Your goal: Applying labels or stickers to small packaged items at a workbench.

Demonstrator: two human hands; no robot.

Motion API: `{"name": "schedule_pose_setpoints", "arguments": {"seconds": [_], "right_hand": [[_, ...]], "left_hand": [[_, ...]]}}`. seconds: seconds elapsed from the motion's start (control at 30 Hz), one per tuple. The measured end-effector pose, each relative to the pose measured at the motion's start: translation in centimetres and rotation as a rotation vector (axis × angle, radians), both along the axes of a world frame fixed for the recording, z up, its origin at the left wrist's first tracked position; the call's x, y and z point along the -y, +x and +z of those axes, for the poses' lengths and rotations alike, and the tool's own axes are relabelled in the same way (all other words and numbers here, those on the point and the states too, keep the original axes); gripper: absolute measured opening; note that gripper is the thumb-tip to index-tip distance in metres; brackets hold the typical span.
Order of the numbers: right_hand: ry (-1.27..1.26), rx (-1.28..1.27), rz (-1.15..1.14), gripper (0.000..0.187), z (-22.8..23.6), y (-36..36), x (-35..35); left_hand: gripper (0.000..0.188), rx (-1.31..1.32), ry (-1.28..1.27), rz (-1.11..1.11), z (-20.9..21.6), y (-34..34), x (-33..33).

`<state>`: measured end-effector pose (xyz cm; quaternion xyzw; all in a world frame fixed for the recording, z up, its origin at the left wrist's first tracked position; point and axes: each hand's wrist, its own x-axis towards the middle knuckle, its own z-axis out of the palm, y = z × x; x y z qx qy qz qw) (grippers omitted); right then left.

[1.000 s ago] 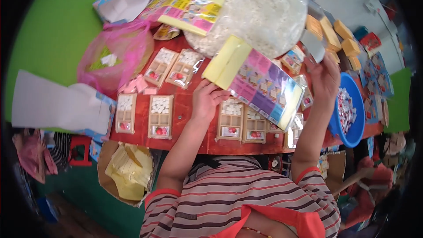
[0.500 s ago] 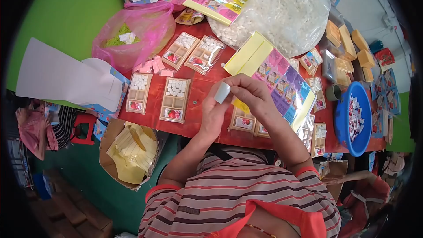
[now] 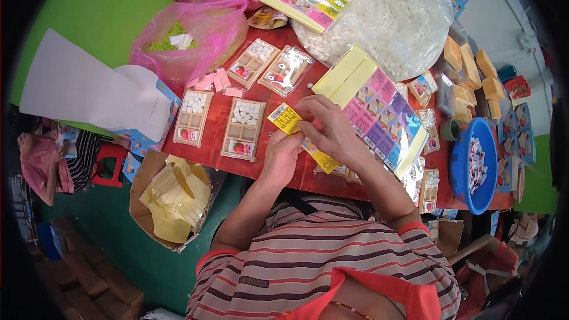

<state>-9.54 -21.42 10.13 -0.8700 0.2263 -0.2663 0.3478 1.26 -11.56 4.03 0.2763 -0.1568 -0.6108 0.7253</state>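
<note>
Holds a yellow label (image 3: pixel 285 118) pinched between left hand (image 3: pixel 281 152) and right hand (image 3: pixel 329 127) at centre, seemingly not yet stuck down, with trays (image 3: pixel 242 133) at nine o'clock on the surface (image 3: pixel 216 124) loaded with white cubes (image 3: pixel 246 111) and red packets (image 3: pixel 240 147), some compartments left bare.

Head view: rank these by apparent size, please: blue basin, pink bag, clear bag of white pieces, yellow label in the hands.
Largest to smallest:
Clear bag
Pink bag
Blue basin
Yellow label, partly hidden
</note>
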Motion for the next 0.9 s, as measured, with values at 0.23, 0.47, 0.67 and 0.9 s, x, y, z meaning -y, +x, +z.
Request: {"name": "schedule_pose_setpoints", "arguments": {"seconds": [0.23, 0.47, 0.67, 0.9], "right_hand": [[0.047, 0.043, -0.069, 0.023, -1.4, 0.4, -1.6], [0.298, 0.11, 0.09, 0.011, -2.3, 1.4, -2.2], [0.821, 0.373, -0.028, 0.006, -2.1, 1.3, -1.8], [1.155, 0.554, -0.076, 0.008, -2.9, 1.1, 0.5]], "left_hand": [[0.039, 0.114, 0.018, 0.12, 1.0, 0.8, -1.7], [0.052, 0.255, 0.04, 0.131, 1.2, 1.2, -2.9], [0.051, 0.748, 0.154, 0.285, 1.2, 2.4, -5.4], [0.049, 1.303, 0.174, 0.576, 0.7, 3.7, -6.7]]}}
